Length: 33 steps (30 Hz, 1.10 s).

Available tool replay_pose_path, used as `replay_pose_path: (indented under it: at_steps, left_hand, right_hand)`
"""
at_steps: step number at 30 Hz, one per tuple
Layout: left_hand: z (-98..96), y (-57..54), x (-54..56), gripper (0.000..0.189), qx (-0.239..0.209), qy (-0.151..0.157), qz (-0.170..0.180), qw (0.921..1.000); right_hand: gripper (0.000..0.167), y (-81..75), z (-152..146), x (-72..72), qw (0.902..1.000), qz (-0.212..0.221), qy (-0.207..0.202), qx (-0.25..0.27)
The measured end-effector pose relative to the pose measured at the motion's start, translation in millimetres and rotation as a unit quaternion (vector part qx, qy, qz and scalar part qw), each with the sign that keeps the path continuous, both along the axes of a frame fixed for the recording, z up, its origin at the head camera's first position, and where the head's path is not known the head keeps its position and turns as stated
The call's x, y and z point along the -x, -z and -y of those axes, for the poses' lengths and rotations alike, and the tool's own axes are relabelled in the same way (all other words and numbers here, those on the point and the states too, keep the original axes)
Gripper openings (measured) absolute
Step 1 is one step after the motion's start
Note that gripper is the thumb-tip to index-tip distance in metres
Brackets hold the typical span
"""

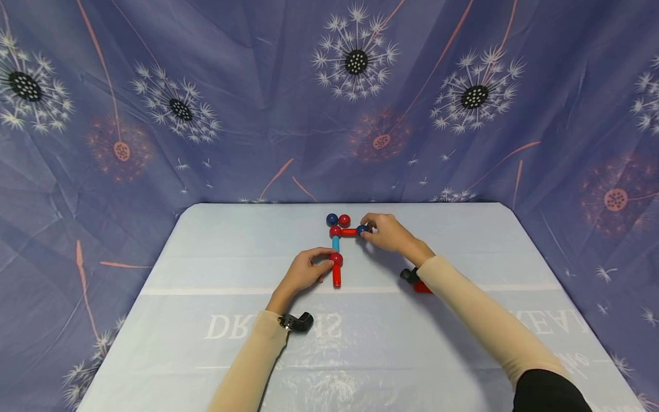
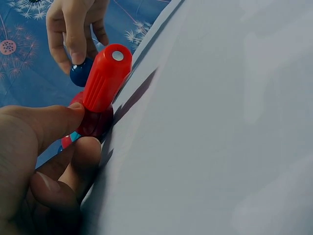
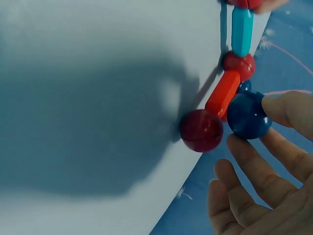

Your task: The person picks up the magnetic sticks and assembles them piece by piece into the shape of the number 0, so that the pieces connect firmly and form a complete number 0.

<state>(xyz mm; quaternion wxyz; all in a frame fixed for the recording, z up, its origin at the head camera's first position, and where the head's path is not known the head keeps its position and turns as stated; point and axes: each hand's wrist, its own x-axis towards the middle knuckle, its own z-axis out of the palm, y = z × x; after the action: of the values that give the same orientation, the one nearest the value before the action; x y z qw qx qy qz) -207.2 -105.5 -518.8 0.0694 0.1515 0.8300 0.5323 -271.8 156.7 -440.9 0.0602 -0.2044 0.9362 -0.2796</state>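
Observation:
My left hand (image 1: pixel 308 268) pinches a red ball (image 1: pixel 337 260) between thumb and fingers. From that ball a red rod (image 2: pixel 108 78) runs toward me, and a cyan rod (image 1: pixel 336 244) runs away to another red ball (image 1: pixel 336 231). A second red rod (image 3: pixel 223 93) goes right from there to a dark red ball (image 3: pixel 201 130), hidden in the head view. Just by that end, my right hand (image 1: pixel 387 231) pinches a blue ball (image 3: pixel 249 114) between thumb and fingertips. In the right wrist view the blue ball appears apart from the dark red ball.
Behind the joined pieces sit another blue ball (image 1: pixel 332 219) and a red ball (image 1: pixel 344 220), side by side. A red piece (image 1: pixel 423 287) lies partly hidden under my right wrist. The white table (image 1: pixel 216 257) ends at a purple patterned curtain (image 1: pixel 268 114).

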Motion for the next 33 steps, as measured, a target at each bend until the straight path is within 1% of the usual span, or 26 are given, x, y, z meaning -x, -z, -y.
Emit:
replay_pose_path:
  at_steps: [7, 10, 14, 20, 27, 30, 33]
  left_hand:
    - [0.2, -0.2, 0.0, 0.032, 0.002, -0.004, 0.001, 1.0]
    - [0.5, -0.5, 0.0, 0.032, 0.006, -0.004, -0.002, 1.0]
    - [0.6, -1.6, -0.5, 0.032, 0.007, -0.004, -0.004, 1.0]
    - [0.1, -1.5, -0.4, 0.033, 0.011, -0.002, -0.007, 0.9999]
    - [-0.9, -0.1, 0.6, 0.033, 0.011, -0.005, -0.004, 0.9999]
    - [-0.8, 0.1, 0.9, 0.033, 0.009, -0.005, -0.003, 0.9999]
    - [-0.6, 0.3, 1.1, 0.034, 0.007, -0.005, -0.001, 1.0]
  right_hand:
    - [0.029, 3.9, 1.5, -17.0, 0.9994, 0.022, -0.025, 0.008]
    - [0.029, 6.6, 2.8, -26.5, 0.9989, 0.029, -0.037, 0.008]
    - [0.03, 12.6, 4.8, -40.9, 0.9983, 0.037, -0.042, 0.013]
    - [0.029, 24.8, 9.9, -58.2, 0.9971, 0.039, -0.045, 0.046]
    - [0.026, 36.5, 16.6, -71.7, 0.9945, 0.035, -0.052, 0.084]
    - [0.025, 39.1, 17.8, -76.5, 0.9924, 0.032, -0.053, 0.107]
    - [0.024, 38.4, 19.4, -82.7, 0.9899, 0.035, -0.048, 0.128]
